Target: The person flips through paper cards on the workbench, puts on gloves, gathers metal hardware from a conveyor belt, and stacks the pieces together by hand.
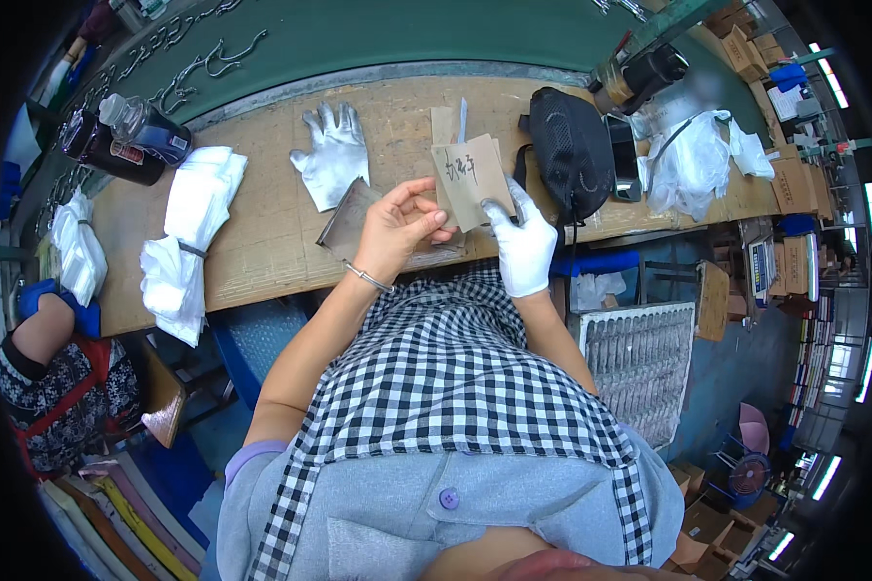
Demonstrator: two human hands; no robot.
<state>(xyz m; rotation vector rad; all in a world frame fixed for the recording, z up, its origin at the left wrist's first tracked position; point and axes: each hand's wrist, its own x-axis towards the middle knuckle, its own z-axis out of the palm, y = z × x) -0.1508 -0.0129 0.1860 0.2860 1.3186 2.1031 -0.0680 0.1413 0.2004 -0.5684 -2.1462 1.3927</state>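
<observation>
Head view, brown cards: a small fanned stack of brown cards [473, 172], dark handwriting on the top one, held upright-ish above the near part of the bench; the left fingers are at its lower left edge, the right thumb is on its lower right front; a pale strip [463, 118] shows just beyond its upper edge.

Left hand: the bare left hand [403, 221], a bracelet [370, 279] at its wrist; fingers curled in and thumb drawn close to them, tips beside the cards' left edge; whether they pinch the cards or only touch them I cannot tell.

Right hand: the right hand [521, 237] in a white glove with greyed tips; thumb laid over the face of the cards, forefinger raised along their right side, so the cards are pinched at that corner; the other fingers are partly hidden.

Wooden bench: bench top [262, 179] beneath both hands; a loose grey-white glove [333, 160] lies palm-flat to the left of the cards; a dark grey flat piece [349, 221] sits between that glove and the left wrist; a black bag [567, 145] stands to the right, with a dark phone-like object [623, 160] and a clear plastic bag [690, 169] beyond it.

Bench's left end: a white bundle [196, 218] tied with a dark band; a dark jar [107, 150] and a bottle [153, 134] side by side.

Far side: a green surface [378, 37] with bent metal parts [213, 68] on it.
</observation>
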